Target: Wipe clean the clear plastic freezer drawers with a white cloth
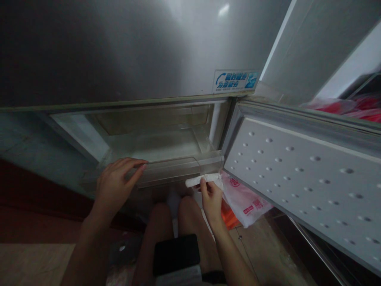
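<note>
A clear plastic freezer drawer (pixel 169 171) is pulled partway out of the lower compartment of a refrigerator. My left hand (pixel 114 184) grips the top edge of its front panel toward the left, thumb and fingertips meeting there. In my right hand (pixel 212 196) is a folded white cloth (pixel 205 180), possibly a paper towel, pinched between thumb and fingers. It lies close against the right part of the drawer front; whether it touches the panel I cannot tell. The visible floor of the drawer is bare and whitish.
The freezer door (pixel 297 171) stands open on the right, below the grey upper door (pixel 133 51). A white plastic bag (pixel 242 198) with red print and something orange lies under it on the tiles. A black phone-like object (pixel 177 254) rests over my lap.
</note>
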{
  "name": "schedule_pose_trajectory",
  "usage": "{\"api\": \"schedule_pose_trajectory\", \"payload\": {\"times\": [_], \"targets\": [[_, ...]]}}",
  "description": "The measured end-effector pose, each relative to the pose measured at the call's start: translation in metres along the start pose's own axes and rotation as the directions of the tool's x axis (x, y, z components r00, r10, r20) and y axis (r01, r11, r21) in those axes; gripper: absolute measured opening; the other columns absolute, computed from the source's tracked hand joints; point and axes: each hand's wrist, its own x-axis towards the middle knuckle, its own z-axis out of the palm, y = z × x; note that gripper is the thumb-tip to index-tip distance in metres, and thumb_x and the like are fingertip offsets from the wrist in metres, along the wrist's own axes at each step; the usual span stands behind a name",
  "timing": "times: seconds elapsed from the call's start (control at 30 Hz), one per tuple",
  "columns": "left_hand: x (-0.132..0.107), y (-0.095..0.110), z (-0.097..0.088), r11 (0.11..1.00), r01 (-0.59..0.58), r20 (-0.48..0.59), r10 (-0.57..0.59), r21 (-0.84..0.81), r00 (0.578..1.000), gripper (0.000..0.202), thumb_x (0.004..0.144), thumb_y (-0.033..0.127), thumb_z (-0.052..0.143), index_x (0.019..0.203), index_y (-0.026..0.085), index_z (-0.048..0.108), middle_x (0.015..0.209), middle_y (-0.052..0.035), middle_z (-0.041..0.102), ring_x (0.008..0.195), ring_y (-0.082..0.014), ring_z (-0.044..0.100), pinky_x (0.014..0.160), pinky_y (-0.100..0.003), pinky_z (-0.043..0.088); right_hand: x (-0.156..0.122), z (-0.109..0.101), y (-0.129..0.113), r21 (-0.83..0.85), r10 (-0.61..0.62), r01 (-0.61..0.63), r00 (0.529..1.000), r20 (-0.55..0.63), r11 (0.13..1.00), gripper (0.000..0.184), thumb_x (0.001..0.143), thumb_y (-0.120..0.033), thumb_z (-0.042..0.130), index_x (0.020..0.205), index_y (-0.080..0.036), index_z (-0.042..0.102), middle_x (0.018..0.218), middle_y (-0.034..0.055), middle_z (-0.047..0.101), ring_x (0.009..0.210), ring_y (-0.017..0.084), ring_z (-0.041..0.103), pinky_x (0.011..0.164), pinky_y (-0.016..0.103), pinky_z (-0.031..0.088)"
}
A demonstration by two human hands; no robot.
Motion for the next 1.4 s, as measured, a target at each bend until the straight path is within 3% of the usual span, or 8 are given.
{"api": "schedule_pose_trajectory", "payload": {"times": [0.2,0.33,0.43,0.53,1.0,1.2,1.3,1.4], "targets": [[0.0,-0.001,0.0,1.0,0.011,0.014,-0.012,0.004,1.0,0.03,0.096,0.044,0.045,0.101,0.026,0.069,0.103,-0.0047,0.073,0.099,-0.0258,0.067,0.088,-0.04,0.047,-0.009,0.017,0.001,0.054,-0.014,0.009,0.994,0.108,0.999,0.043,0.089,-0.053,0.056,0.066,-0.018,0.068,0.065,0.0057,0.07,0.062,0.018,0.064,0.06,0.029,0.046],[0.0,-0.001,-0.001,1.0,0.003,0.02,-0.003,-0.024,1.0,0.03,0.096,0.042,0.046,0.101,0.024,0.07,0.102,-0.0059,0.073,0.099,-0.0259,0.066,0.088,-0.04,0.047,-0.012,0.04,0.003,0.197,0.045,-0.089,0.975,0.216,0.976,0.041,0.087,-0.056,0.058,0.075,-0.019,0.072,0.072,0.0058,0.073,0.07,0.021,0.068,0.066,0.031,0.051],[0.0,-0.001,-0.003,0.998,-0.008,0.036,0.011,-0.066,0.999,0.031,0.096,0.042,0.046,0.102,0.023,0.07,0.103,-0.0067,0.073,0.099,-0.0253,0.066,0.089,-0.039,0.048,-0.01,0.059,0.0,0.337,0.097,-0.157,0.977,0.188,0.928,0.043,0.084,-0.06,0.058,0.076,-0.019,0.07,0.074,0.0061,0.074,0.072,0.021,0.069,0.071,0.034,0.054],[0.0,-0.001,-0.004,0.995,-0.018,0.051,0.023,-0.095,0.998,0.03,0.096,0.039,0.047,0.105,0.022,0.07,0.103,-0.007,0.072,0.099,-0.0245,0.066,0.089,-0.038,0.048,-0.006,0.072,-0.004,0.402,0.092,-0.14,0.986,0.138,0.905,0.046,0.084,-0.063,0.055,0.077,-0.019,0.068,0.077,0.0065,0.074,0.073,0.021,0.069,0.075,0.034,0.055],[0.004,-0.003,-0.008,0.988,-0.044,0.059,0.053,-0.147,0.997,0.035,0.098,0.039,0.045,0.102,0.018,0.072,0.101,-0.0077,0.072,0.099,-0.0251,0.066,0.089,-0.039,0.049,0.021,0.085,0.006,0.529,-0.006,-0.079,0.988,0.157,0.845,0.05,0.078,-0.067,0.061,0.083,-0.018,0.072,0.086,0.0066,0.076,0.081,0.02,0.07,0.082,0.034,0.055],[0.005,-0.018,-0.02,0.987,-0.016,0.023,0.019,-0.157,1.0,0.039,0.097,0.042,0.045,0.101,0.016,0.073,0.103,-0.0092,0.072,0.099,-0.0247,0.067,0.089,-0.038,0.05,0.013,0.096,-0.01,0.474,-0.069,-0.103,0.941,0.332,0.875,0.048,0.079,-0.066,0.06,0.074,-0.02,0.075,0.072,0.0028,0.075,0.068,0.019,0.069,0.071,0.032,0.057],[0.0,-0.03,-0.023,0.991,0.005,-0.001,-0.005,-0.134,1.0,0.037,0.096,0.042,0.046,0.095,0.017,0.073,0.099,-0.0087,0.073,0.096,-0.0249,0.068,0.088,-0.036,0.051,0.004,0.114,-0.018,0.437,-0.105,-0.088,0.912,0.397,0.895,0.045,0.08,-0.062,0.061,0.065,-0.022,0.074,0.07,0.0011,0.075,0.072,0.02,0.07,0.073,0.031,0.056],[-0.005,-0.037,-0.022,0.989,-0.002,0.003,0.002,-0.145,1.0,0.034,0.096,0.043,0.049,0.095,0.019,0.072,0.098,-0.0067,0.074,0.096,-0.0242,0.069,0.086,-0.034,0.051,-0.007,0.139,-0.024,0.417,-0.134,-0.082,0.876,0.463,0.905,0.041,0.083,-0.057,0.059,0.068,-0.022,0.075,0.071,0.0009,0.076,0.073,0.02,0.07,0.078,0.033,0.055]]}}
